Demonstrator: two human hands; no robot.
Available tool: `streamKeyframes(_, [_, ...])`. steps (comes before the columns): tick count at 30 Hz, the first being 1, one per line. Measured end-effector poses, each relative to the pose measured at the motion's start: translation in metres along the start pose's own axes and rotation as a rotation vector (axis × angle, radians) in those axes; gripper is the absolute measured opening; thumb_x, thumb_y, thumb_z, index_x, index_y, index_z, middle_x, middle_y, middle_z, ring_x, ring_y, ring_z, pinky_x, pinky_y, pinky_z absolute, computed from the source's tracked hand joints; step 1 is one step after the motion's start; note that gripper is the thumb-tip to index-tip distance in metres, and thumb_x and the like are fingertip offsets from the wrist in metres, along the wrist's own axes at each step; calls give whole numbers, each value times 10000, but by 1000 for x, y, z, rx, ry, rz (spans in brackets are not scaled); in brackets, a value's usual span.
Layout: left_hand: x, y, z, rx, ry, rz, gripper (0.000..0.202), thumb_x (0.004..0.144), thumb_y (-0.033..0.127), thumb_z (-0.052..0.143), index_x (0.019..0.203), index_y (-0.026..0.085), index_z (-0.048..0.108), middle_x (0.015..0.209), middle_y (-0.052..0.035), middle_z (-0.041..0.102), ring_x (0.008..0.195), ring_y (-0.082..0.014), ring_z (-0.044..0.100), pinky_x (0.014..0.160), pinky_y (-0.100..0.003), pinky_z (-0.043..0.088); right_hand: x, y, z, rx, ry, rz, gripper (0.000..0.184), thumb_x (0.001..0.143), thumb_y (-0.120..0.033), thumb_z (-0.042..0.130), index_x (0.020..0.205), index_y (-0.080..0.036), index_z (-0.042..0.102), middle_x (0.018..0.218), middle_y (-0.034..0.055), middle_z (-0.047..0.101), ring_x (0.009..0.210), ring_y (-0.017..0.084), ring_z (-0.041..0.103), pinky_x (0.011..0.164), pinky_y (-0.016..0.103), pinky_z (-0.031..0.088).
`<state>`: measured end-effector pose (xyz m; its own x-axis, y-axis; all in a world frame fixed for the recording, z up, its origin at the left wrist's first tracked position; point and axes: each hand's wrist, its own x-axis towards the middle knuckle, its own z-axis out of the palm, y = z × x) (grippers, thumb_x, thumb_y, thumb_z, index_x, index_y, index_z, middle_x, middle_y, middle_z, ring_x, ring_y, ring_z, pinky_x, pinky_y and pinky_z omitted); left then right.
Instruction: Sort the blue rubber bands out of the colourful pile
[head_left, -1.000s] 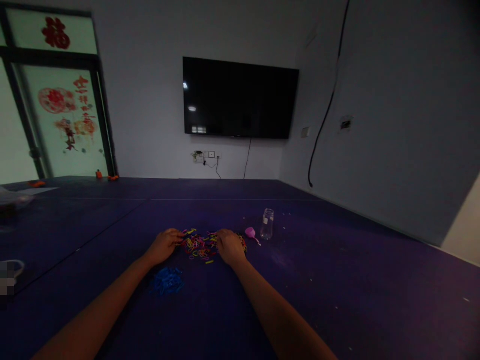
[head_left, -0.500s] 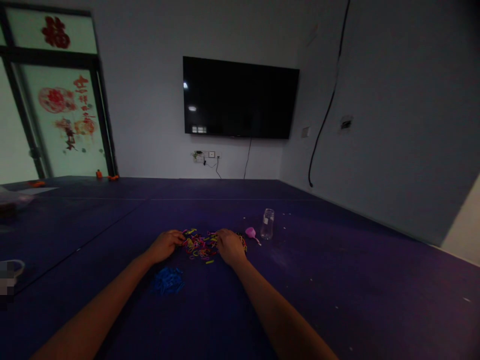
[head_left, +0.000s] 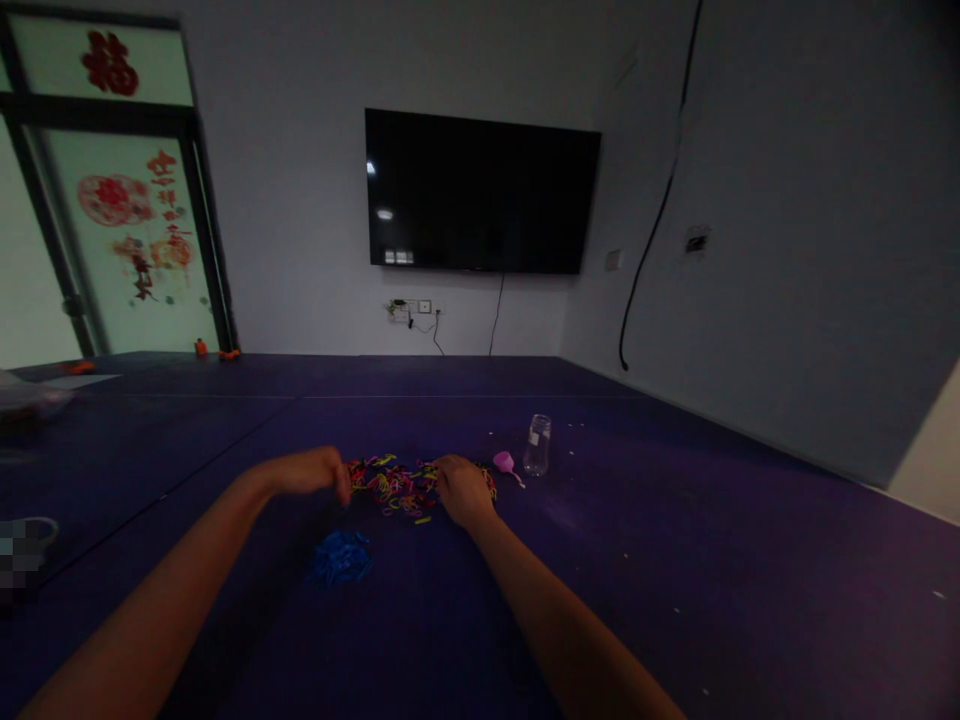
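A loose pile of multicoloured rubber bands (head_left: 397,488) lies on the dark purple surface in front of me. My left hand (head_left: 319,472) is raised at the pile's left edge, wrist bent. Its fingers point down and press together; whatever they hold is too small to see. My right hand (head_left: 463,490) rests on the pile's right part with fingers bent down and mostly hidden behind the back of the hand. Nearer to me, below the left hand, sits a heap of small blue pieces (head_left: 341,557), perhaps bands too.
Right of the pile lie a small pink object with a thin tail (head_left: 504,462) and an upright clear jar (head_left: 538,447). A whitish bag (head_left: 30,395) is at the far left. Small orange items (head_left: 228,355) stand near the door. Walls bound the surface behind and right.
My left hand has lifted from the pile and moved left and slightly up, its fingers turning downward. My right hand stays at the pile's right side.
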<state>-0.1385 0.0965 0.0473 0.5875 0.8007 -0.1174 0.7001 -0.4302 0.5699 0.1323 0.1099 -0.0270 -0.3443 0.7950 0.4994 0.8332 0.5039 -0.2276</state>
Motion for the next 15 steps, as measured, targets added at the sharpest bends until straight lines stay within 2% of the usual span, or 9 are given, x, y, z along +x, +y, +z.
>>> streamKeyframes(2, [-5,6,5,-8,-153,-89,365,513,77,394,621,195,723,681,-14,732,698,-174,659,723,-272,495,0,0,0,8,-5,0,291,860,-130,403,1036,-176,631,1037,87,653,1017,183,574,882,278,395])
streamKeyframes(4, [-5,11,12,2,-211,-140,369,482,76,392,603,192,721,650,-18,728,673,-184,659,683,-271,498,0,1,0,7,-6,1,298,863,-127,397,1044,-179,628,1038,85,653,1015,179,576,881,275,395])
streamKeyframes(7, [-1,16,17,24,-214,-158,369,463,76,386,579,190,717,617,-21,720,628,-186,650,624,-267,495,-1,1,0,0,-1,4,302,865,-129,396,1057,-179,624,1044,83,652,1022,180,574,887,276,394])
streamKeyframes(15, [-4,30,15,134,-175,-197,283,491,57,486,574,201,714,582,5,699,599,-163,619,574,-234,461,0,0,0,11,-12,11,301,869,-135,393,1054,-180,626,1059,82,649,1033,179,569,901,276,390])
